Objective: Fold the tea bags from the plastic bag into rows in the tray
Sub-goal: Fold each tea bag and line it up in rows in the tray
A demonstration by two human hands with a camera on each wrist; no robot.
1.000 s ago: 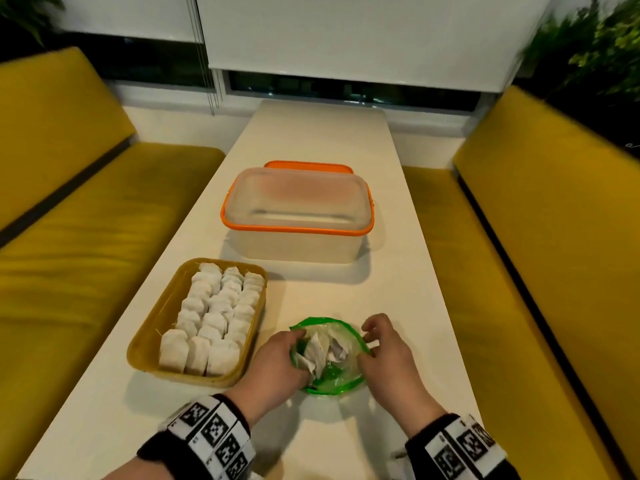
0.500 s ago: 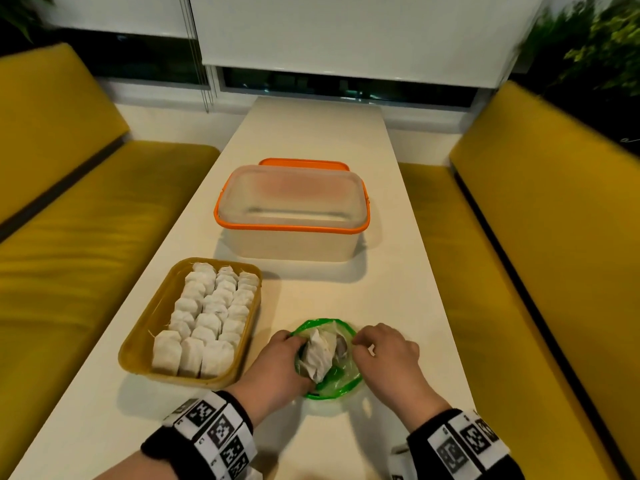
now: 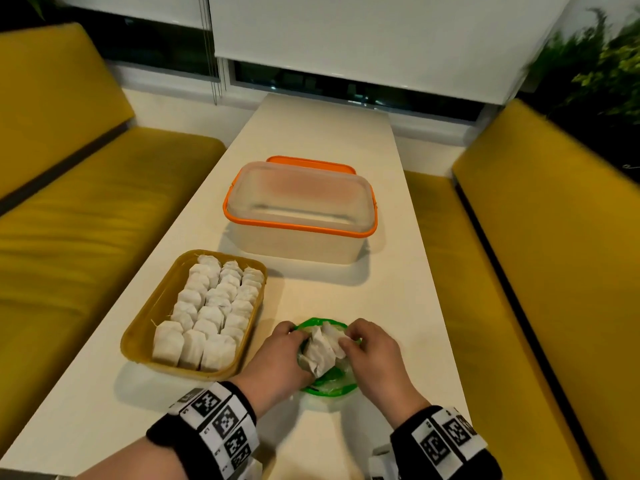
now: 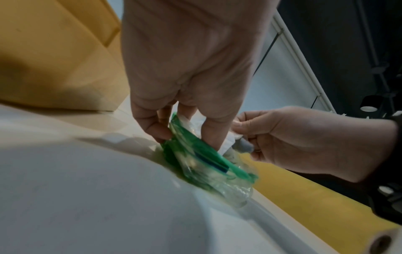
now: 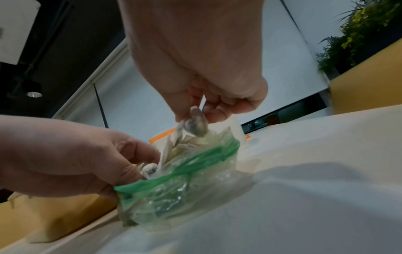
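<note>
A clear plastic bag [image 3: 330, 384] with a green zip rim [image 5: 196, 163] sits on the white table near the front edge, with several white tea bags bunched in its mouth. My left hand [image 3: 280, 362] grips the bag's left rim [image 4: 174, 135], thumb and fingers pinching the plastic. My right hand [image 3: 370, 355] pinches the top of one tea bag [image 5: 194, 126] sticking up out of the bag's mouth. To the left stands the yellow tray [image 3: 138, 336], holding three rows of folded tea bags [image 3: 211, 311].
A translucent box with an orange rim [image 3: 299, 211] stands farther back on the table, its orange lid [image 3: 311, 162] behind it. Yellow benches [image 3: 86, 220] run along both sides. Bare tabletop lies to the right of the bag.
My right hand moved from the bag's right rim into the mouth and took hold of a tea bag. The tea bags now stand higher out of the bag. The left hand kept its grip.
</note>
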